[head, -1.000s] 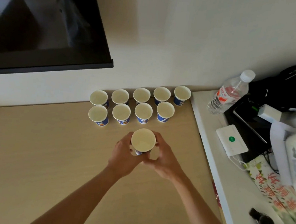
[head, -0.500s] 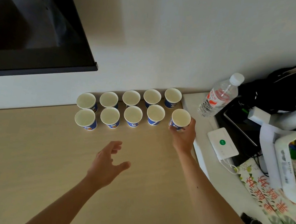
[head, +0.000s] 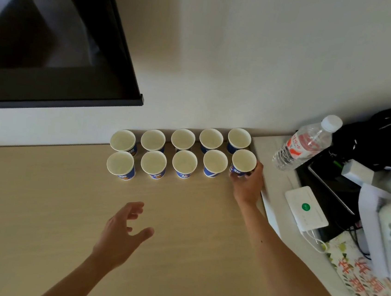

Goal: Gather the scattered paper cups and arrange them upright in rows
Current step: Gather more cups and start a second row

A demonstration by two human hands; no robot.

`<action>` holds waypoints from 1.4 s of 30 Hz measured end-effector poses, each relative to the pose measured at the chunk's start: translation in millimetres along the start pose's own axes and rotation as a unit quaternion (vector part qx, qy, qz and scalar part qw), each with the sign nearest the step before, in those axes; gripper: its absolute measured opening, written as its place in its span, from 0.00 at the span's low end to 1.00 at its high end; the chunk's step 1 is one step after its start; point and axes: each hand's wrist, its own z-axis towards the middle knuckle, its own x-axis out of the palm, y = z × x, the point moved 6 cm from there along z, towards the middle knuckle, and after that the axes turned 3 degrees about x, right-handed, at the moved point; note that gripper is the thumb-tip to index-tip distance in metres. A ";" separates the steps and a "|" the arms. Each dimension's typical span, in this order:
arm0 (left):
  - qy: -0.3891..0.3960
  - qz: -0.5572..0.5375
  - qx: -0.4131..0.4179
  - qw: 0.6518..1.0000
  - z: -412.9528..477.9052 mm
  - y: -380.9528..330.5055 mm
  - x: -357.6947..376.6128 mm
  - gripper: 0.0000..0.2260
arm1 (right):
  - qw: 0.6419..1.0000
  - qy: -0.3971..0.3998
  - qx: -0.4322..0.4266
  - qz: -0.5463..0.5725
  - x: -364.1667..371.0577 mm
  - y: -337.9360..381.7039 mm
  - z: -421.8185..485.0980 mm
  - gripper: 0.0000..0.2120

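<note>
Your right hand point(head: 248, 184) grip is closed on the tenth blue-and-white paper cup point(head: 243, 163) at centre right, left hand point(head: 120, 234) open and empty; release carelessly and it tips into the neighbouring upright paper cup point(head: 214, 163).

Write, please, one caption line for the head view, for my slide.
Right hand sets the tenth blue-and-white paper cup into two upright rows on the beige wooden table.

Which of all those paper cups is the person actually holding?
The cup at the right end of the front row: the right hand wraps its base. The other nine stand untouched, and the left hand hovers open.
</note>
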 end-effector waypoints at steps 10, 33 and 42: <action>-0.023 -0.022 -0.015 0.999 -6.5 10.2 -24.8 0.26 | 0.998 -0.013 0.055 0.023 -17.3 -17.5 -117.5 0.34; -0.199 -0.044 -0.088 0.975 -142.5 243.3 -327.5 0.22 | 0.908 0.378 -0.168 -0.073 284.5 199.2 -463.3 0.28; -0.245 -0.052 -0.106 0.962 -163.6 354.7 -467.6 0.22 | 0.870 0.427 -0.196 -0.150 399.3 233.0 -572.7 0.28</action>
